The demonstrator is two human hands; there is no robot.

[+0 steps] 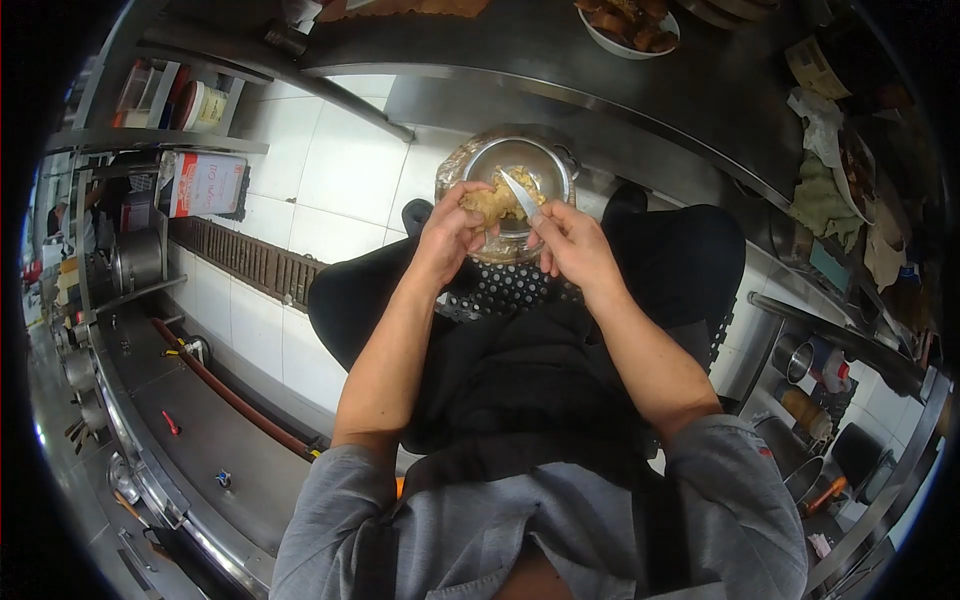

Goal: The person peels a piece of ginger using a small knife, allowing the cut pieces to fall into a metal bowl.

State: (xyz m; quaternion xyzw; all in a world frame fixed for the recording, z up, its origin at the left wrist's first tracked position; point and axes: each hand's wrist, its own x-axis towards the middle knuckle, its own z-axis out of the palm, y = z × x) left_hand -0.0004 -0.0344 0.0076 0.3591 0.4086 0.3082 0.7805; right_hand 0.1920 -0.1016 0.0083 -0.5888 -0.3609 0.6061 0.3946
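You sit with your legs spread around the metal bowl (567, 175), and both of your hands work at its near side. Your left hand (458, 228) is at the bowl's near left edge, its fingers curled round a knobbly, tan root (484, 205) and gripping it. That root sits over the left part of the bowl's opening. Your right hand (578, 245) is at the bowl's near right edge, with the fingers closed on the knife (519, 193). The blade slants up and left from your grip, over the bowl, its flat just beside the root; whether the edge touches the root, you cannot tell from here. Pale yellow pieces (526, 178) lie inside the bowl, partly hidden by the blade and the root. Crinkled clear plastic (452, 165) shows around the outside of the bowl.

A black surface with round holes (505, 285) shows on your side of the bowl, between your legs. White floor tiles (340, 150) spread to the left of the bowl, and a brown drain grate (240, 260) runs across them. Well left of the bowl stands a tin with a red and white label (205, 185). Beyond the bowl runs a dark metal counter (450, 40), carrying a white bowl of brown food (640, 50).
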